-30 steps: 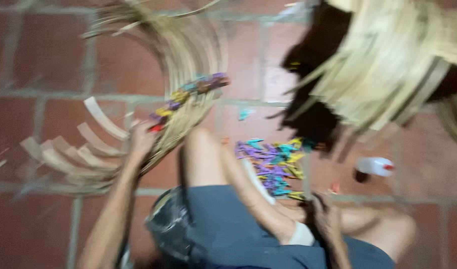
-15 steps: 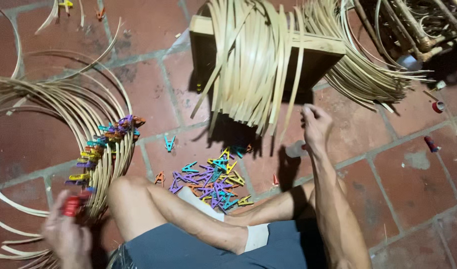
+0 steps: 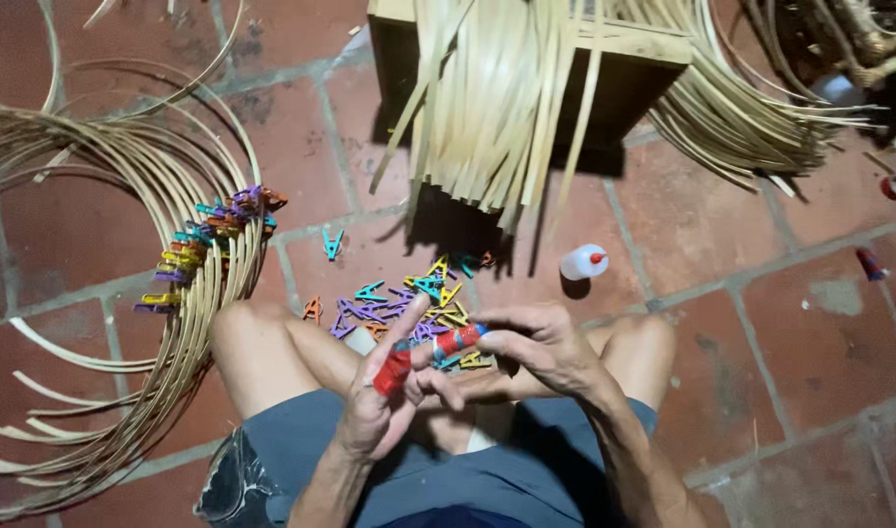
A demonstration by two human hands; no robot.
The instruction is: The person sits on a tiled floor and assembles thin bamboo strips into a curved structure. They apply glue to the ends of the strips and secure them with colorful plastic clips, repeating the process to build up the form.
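Red brick floor (image 3: 790,323) with pale mortar lines carries everything around a seated person in grey-blue shorts. Both hands meet above the lap and hold one small red tube (image 3: 430,354). It is slim and lies slanted, its lower end in the left hand (image 3: 384,406) and its upper end at the right hand (image 3: 531,344). A pale band with a touch of blue crosses its middle. The left fingers (image 3: 409,323) curl around the lower part, with one finger stretched along it. The right fingers (image 3: 487,337) pinch the upper tip.

Just beyond the hands a heap of coloured clips (image 3: 409,298) lies on the floor, purple, teal, yellow and orange. Toward the floor's left edge lies a big coil of bamboo strips (image 3: 164,323), with more clips (image 3: 208,240) pinned in a row along it. At the far edge a wooden box (image 3: 614,59) stands, with a sheaf of flat bamboo strips (image 3: 497,98) hanging over its front. A small white bottle with a red cap (image 3: 583,262) lies near the box, well apart from the hands.
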